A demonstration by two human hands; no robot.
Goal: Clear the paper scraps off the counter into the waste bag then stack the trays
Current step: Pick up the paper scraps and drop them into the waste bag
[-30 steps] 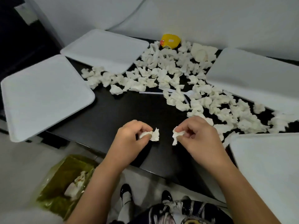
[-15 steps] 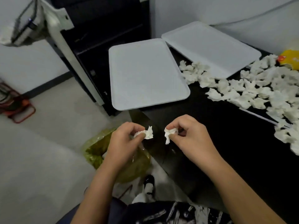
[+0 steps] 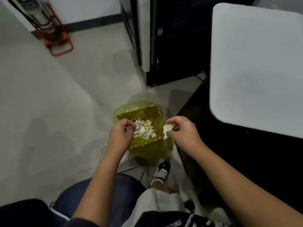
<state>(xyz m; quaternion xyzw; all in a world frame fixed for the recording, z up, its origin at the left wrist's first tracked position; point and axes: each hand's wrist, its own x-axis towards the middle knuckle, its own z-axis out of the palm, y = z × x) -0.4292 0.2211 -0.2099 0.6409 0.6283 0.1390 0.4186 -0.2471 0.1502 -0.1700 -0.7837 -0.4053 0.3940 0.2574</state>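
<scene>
The yellow-green waste bag (image 3: 140, 110) stands open on the floor beside the black counter (image 3: 246, 161), with several paper scraps (image 3: 146, 130) inside. My left hand (image 3: 121, 133) hovers over the bag's left rim and pinches a white scrap (image 3: 137, 125) that blends with those below. At the bag's right rim, my right hand (image 3: 182, 130) pinches a crumpled white scrap (image 3: 167, 129). One white tray (image 3: 255, 71) lies on the counter, overhanging its edge. The scrap pile on the counter is out of view.
A fire extinguisher in a red stand (image 3: 50, 31) sits on the floor at far left. A dark cabinet with a white edge (image 3: 172, 38) stands behind the bag. My shoe (image 3: 161, 172) rests just below the bag. Pale floor spreads to the left.
My view swung left and down from the counter to the floor. Both hands carried their scraps off the counter edge and now hang over the waste bag's opening.
</scene>
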